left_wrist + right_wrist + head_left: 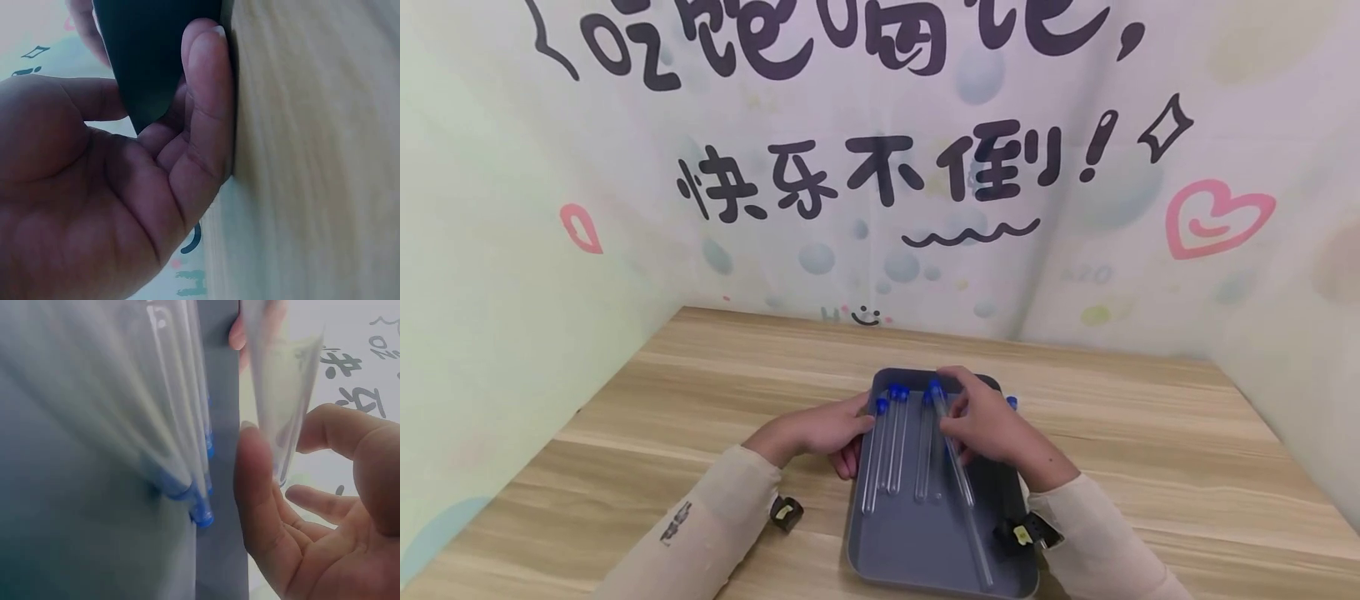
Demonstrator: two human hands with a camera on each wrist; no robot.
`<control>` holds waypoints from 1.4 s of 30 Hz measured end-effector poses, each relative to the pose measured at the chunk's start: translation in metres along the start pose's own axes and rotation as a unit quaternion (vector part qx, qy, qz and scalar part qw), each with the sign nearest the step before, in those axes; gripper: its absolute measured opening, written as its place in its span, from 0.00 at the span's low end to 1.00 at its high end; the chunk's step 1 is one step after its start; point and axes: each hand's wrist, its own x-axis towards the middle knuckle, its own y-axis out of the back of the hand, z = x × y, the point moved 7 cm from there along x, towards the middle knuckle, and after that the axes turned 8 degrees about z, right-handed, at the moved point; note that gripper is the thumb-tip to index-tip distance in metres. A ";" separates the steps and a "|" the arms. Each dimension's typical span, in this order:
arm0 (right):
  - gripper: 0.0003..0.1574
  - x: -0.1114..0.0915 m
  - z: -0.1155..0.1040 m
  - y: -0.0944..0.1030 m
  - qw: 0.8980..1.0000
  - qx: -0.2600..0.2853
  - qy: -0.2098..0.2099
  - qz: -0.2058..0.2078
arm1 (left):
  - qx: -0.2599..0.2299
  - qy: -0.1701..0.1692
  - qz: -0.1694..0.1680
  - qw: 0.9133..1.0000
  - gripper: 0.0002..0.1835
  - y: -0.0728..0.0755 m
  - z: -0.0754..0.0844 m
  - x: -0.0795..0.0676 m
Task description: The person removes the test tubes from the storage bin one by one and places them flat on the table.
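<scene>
A grey rectangular tray (910, 554) lies on the table, holding several clear test tubes (891, 450) with blue caps at their far ends. My left hand (829, 429) grips the tray's left side, its thumb at the rim and its fingers curled low against the outside, as the left wrist view shows. Over the tray's right half, my right hand (992, 423) pinches one test tube (284, 381) between thumb and fingers. That tube slants toward the near right corner. Other tubes' blue caps (201, 515) show beside it in the right wrist view.
Another blue cap (1012, 403) shows just past the tray's right rim, partly hidden by my right hand. Wood-grain table (685, 400) surrounds the tray. A printed cloth backdrop (865, 275) hangs behind it. Black cameras are strapped at both wrists.
</scene>
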 end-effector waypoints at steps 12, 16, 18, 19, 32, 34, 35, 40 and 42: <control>0.46 -0.005 -0.010 0.008 1.000 0.016 0.003 0.008 | 0.000 0.003 -0.003 1.000 0.24 0.000 -0.001 0.002; 0.46 -0.005 -0.011 0.012 1.000 0.019 0.003 0.014 | -0.001 0.005 -0.004 1.000 0.23 0.000 -0.002 0.002; 0.46 -0.005 -0.011 0.015 1.000 0.016 0.004 0.018 | -0.001 0.005 -0.003 1.000 0.24 0.001 -0.002 0.002; 0.46 -0.005 -0.012 0.017 1.000 0.015 0.004 0.020 | -0.001 0.005 -0.003 1.000 0.24 0.001 -0.003 0.002; 0.46 -0.009 -0.016 0.030 0.999 0.037 0.003 0.025 | -0.003 0.004 -0.002 1.000 0.27 0.000 -0.001 0.001; 0.45 -0.010 -0.017 0.032 0.999 0.044 0.003 0.025 | -0.002 0.003 -0.001 1.000 0.27 -0.001 0.000 0.000; 0.45 -0.010 -0.017 0.033 0.999 0.048 0.002 0.025 | -0.001 0.003 -0.001 1.000 0.28 -0.001 0.000 0.000; 0.43 -0.010 -0.017 0.037 0.998 0.051 0.002 0.026 | 0.006 0.007 0.002 1.000 0.28 0.000 -0.002 0.000; 0.42 -0.010 -0.017 0.038 0.998 0.049 0.002 0.028 | 0.006 0.010 0.002 1.000 0.28 0.001 -0.003 0.000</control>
